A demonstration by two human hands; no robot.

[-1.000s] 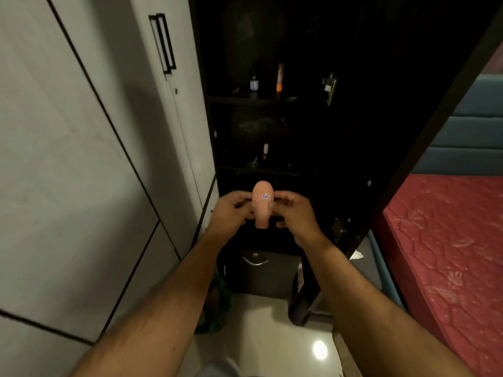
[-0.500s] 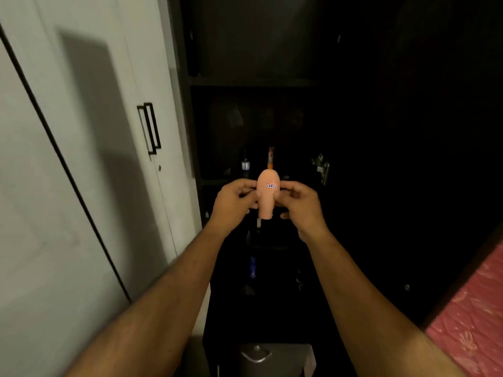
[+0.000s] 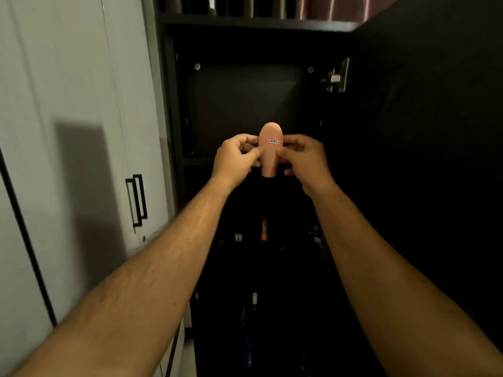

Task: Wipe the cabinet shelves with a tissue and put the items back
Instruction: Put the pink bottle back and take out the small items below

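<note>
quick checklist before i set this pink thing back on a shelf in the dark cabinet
1. Grip: left hand and right hand both pinch the pink item with their fingers: ok.
2. Item upright, label facing the camera: ok.
3. Cabinet door open: ok.
4. Space on the shelf behind the hands: looks bare where visible: ok.
5. Shelf wiped: cannot tell, too dark.
6. Tissue in view: not ok, none seen.

peach item: smooth matt plastic, paper-like label | cabinet behind it: dark matt board | hinge to its upper right: shiny metal | door to its left: pale matt
</note>
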